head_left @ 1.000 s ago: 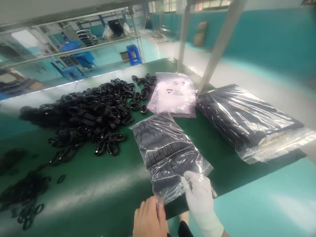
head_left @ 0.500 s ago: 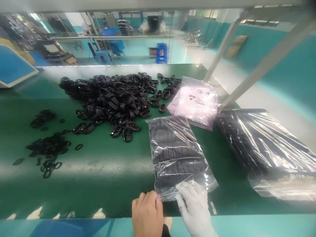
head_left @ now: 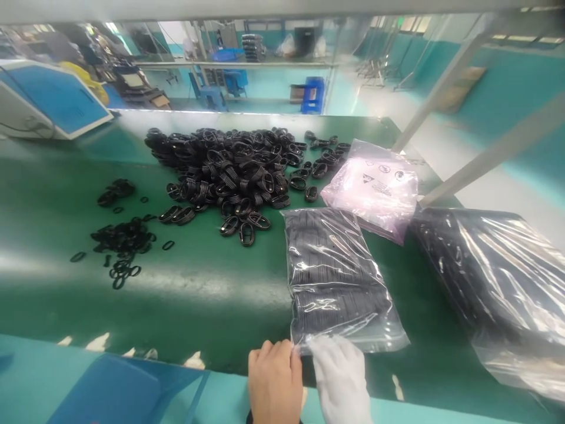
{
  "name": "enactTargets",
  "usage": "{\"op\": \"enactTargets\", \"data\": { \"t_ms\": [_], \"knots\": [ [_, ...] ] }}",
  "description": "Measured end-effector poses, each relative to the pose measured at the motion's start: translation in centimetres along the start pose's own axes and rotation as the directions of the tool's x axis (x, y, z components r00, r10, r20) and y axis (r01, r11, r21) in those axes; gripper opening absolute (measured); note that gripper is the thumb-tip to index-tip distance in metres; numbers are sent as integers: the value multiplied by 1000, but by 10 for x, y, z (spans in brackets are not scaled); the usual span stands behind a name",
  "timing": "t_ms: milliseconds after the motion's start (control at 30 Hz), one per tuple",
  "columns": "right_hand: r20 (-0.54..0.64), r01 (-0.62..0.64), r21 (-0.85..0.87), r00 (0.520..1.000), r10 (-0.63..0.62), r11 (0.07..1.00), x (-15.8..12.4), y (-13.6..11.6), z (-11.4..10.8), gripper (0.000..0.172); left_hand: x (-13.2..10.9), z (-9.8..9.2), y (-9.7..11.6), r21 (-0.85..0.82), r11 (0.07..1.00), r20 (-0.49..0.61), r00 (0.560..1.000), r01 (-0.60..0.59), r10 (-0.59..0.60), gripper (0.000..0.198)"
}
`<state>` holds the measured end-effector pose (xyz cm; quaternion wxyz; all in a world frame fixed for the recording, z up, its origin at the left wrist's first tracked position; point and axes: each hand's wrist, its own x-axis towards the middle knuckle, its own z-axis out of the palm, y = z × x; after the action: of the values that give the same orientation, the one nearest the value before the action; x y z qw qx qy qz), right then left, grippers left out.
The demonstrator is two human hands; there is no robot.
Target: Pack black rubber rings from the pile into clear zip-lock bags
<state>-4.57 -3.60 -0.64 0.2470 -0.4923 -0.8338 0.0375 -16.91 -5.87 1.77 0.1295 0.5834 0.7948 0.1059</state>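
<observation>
A clear zip bag [head_left: 335, 277] lies flat on the green tabletop, filled with rows of dark, tightly stacked pieces I cannot make out. My bare left hand [head_left: 276, 377] is closed at the bag's near left corner, thumb and fingers pinching the plastic edge. Close beside it on the right, my right hand [head_left: 339, 377], in a white glove, is curled over the near edge of the same bag. Its fingertips press on the plastic and are partly hidden.
Coiled black cables [head_left: 233, 165] form a large heap at the back. Small black rings [head_left: 126, 235] are scattered on the left. A pinkish printed bag [head_left: 375, 182] lies behind the zip bag; a large wrapped black stack [head_left: 494, 271] stands at right, beside slanted metal posts [head_left: 481, 147].
My right hand has slid left along the bag's near edge, nearer to my left hand, which keeps its hold on the corner. The view has swung left.
</observation>
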Motion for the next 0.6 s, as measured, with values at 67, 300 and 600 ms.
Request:
{"op": "enactTargets", "data": {
  "t_ms": [67,300,600],
  "knots": [
    [-15,4,43,1000,-3,999,1,-4,1,30,0,0,0,1,1000,-4,1000,-15,15,30],
    [41,41,-13,998,-41,999,2,-10,7,36,3,-1,-1,19,999,63,997,-41,40,27],
    [9,-128,93,992,127,987,10,-16,11,36,8,-7,-3,18,998,192,980,-54,49,28]
  ]
}}
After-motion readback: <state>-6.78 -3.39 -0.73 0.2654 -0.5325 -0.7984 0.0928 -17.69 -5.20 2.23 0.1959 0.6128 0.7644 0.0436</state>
